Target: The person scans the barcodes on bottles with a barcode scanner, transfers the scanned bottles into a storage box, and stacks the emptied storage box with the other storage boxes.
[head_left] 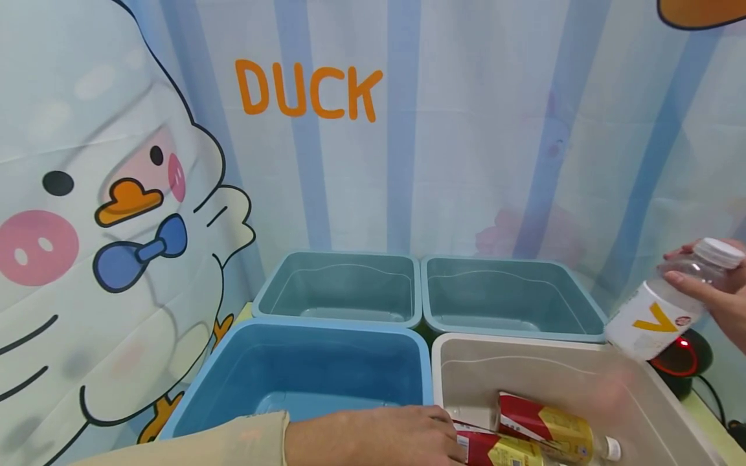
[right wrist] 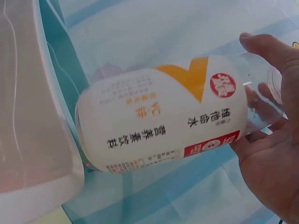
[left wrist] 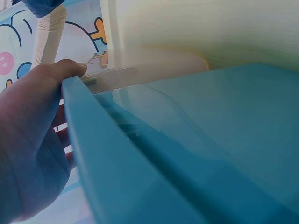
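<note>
My right hand (head_left: pixel 725 294) holds a clear plastic drink bottle (right wrist: pixel 163 112) around its neck and shoulder. This bottle has a white label with a yellow V and a white cap (head_left: pixel 719 252). It tilts, base down and to the left, over the right side of the beige bin (head_left: pixel 524 356). My left hand (head_left: pixel 367 437) lies across the blue bin (head_left: pixel 344 336), its fingers over the wall beside the beige bin. In the left wrist view, thumb and fingers (left wrist: pixel 63 135) grip the blue rim (left wrist: pixel 74 100) from both sides. Bottles with red and yellow labels (head_left: pixel 548 421) lie in the beige bin.
Two grey-green bins, a left one (head_left: pixel 344 259) and a right one (head_left: pixel 501 265), stand behind the front pair. At the right, a dark round device (head_left: pixel 690 356) with a red glowing ring sits by the beige bin. A curtain (head_left: pixel 466 129) with duck pictures hangs behind.
</note>
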Demonstrator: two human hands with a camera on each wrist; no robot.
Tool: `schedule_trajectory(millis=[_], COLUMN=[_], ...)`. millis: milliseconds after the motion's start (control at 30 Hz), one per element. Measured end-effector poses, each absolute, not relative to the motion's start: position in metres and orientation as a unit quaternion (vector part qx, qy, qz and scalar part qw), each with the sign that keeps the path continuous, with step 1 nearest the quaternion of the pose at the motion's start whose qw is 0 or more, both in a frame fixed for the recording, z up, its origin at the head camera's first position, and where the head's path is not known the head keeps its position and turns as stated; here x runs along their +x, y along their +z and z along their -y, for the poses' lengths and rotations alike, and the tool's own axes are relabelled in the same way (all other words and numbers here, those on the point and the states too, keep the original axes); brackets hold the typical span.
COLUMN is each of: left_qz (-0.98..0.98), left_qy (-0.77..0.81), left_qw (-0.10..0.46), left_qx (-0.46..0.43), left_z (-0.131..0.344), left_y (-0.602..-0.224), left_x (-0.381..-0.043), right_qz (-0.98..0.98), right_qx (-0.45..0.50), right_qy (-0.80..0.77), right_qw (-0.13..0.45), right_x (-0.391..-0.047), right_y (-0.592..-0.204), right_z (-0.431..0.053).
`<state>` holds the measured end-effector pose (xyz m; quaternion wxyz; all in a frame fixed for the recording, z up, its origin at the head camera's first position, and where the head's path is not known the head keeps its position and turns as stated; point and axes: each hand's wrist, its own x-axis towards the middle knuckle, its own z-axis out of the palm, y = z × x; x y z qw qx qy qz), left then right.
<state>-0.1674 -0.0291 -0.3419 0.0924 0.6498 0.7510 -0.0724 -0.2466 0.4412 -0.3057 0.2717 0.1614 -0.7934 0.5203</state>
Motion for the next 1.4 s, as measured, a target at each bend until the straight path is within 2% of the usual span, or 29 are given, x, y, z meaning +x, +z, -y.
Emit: schedule_trajectory(millis=[467, 733, 933, 1167, 1400], left_qz=[-0.745, -0.746, -0.747, -0.747, -0.743], left_qy=[-0.094, -0.091, -0.087, -0.089, -0.092], left_qw=[0.098, 0.095, 0.099, 0.1, 0.096], left_qx=[0.653, 0.653, 0.651, 0.651, 0.656], left_z=[0.027, 0.029, 0.029, 0.029, 0.028], left_y=[-0.342, -0.341, -0.341, -0.342, -0.343], left_x=[-0.169, -0.168, -0.168, -0.169, -0.17], right_qz=[0.823, 0.856, 0.862, 0.831, 0.829], right_qx=[0.118, 0.062, 0.064, 0.085, 0.082], right_qy=[0.484, 0.44, 0.437, 0.46, 0.48], right_qw=[0.271, 0.263, 0.248, 0.3, 0.274], right_x=[-0.254, -0.264, -0.268, -0.266, -0.263], right_y=[-0.31, -0.319, -0.332, -0.351, -0.365], right_z=[-0.471, -0.486, -0.496, -0.493, -0.488])
